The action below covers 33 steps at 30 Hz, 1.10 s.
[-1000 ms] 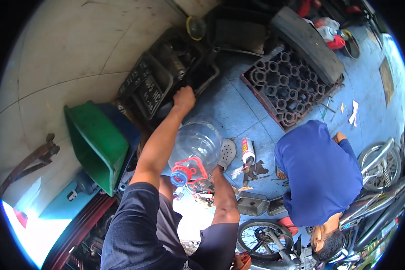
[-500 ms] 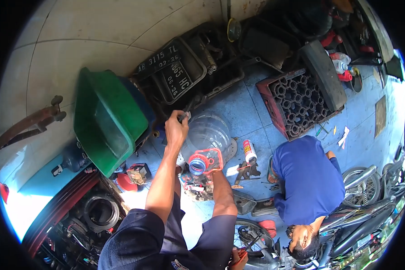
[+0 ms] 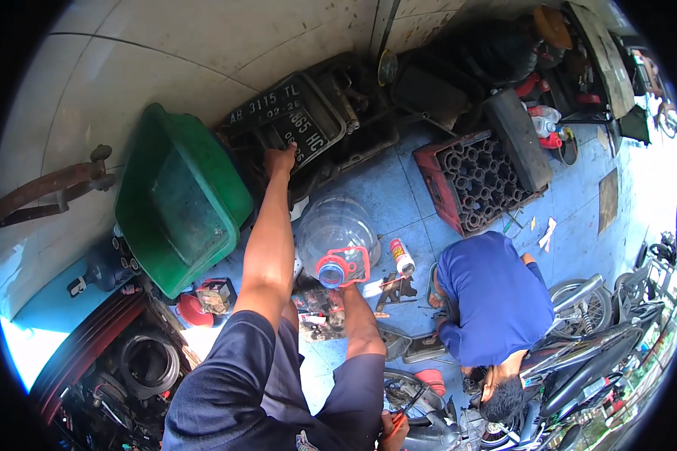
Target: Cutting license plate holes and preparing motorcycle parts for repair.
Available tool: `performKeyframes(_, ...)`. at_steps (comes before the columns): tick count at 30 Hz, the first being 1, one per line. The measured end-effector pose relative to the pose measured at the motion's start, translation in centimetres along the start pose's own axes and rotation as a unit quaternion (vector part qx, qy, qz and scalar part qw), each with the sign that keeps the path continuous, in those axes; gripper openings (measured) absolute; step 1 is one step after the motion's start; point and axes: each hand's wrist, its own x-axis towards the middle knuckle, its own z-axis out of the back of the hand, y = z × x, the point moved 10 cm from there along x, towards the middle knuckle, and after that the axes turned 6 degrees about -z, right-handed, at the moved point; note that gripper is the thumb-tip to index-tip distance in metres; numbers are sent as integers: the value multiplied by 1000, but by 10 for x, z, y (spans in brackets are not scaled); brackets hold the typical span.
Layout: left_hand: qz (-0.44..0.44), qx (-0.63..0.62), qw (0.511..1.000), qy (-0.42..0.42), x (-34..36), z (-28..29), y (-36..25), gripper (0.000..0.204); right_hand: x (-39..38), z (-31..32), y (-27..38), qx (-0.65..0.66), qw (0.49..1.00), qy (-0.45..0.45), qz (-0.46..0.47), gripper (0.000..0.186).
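Observation:
My left hand (image 3: 280, 159) reaches far out over a dark stack of trays and touches or hovers just above a black number plate (image 3: 302, 137) there. Its fingers are partly hidden against the dark parts, so what they hold, if anything, does not show. At the lower edge my right hand (image 3: 395, 431) is closed around a red-handled tool (image 3: 399, 421), its far end out of sight. Below and right of my left hand, a large clear water jug (image 3: 337, 219) with a red handle and blue neck stands on the blue floor, near my legs.
A green plastic tub (image 3: 174, 203) stands at left. A red crate of metal tubes (image 3: 470, 180) sits at the back right. A crouching person in blue (image 3: 496, 297) works by motorcycles (image 3: 579, 361). A white bottle (image 3: 402, 257) stands on the floor, and a tire lies in a dark cabinet (image 3: 149, 364).
My left hand has moved forward and left, from beside the jug to the number plate; the small dark piece seen in it earlier no longer shows. The view has shifted slightly.

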Motion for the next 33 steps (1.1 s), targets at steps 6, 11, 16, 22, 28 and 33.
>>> performKeyframes(6, 68, -294, 952, 52, -1, -15, -15, 22, 8, -2, -1, 51, 988, -9, 146, 29)
performKeyframes(11, 171, -400, 889, 145, -99, 20, -67, 23, -36, -6, 37, 8, 986, 1, 164, 23)
performKeyframes(16, 132, -375, 886, 237, -224, 78, -108, 19, -49, 2, 43, 44, 975, 13, 216, 22)
performKeyframes(22, -25, -334, 842, 423, -421, 230, -218, 17, -162, 34, 182, 163, 938, 123, 282, 29)
performKeyframes(28, -207, -193, 799, 530, -544, 387, -271, 13, -301, 76, 339, 298, 807, 235, 453, 33)
performKeyframes(33, -359, -97, 775, 512, -569, 491, -287, 18, -380, 95, 390, 302, 734, 352, 496, 37)
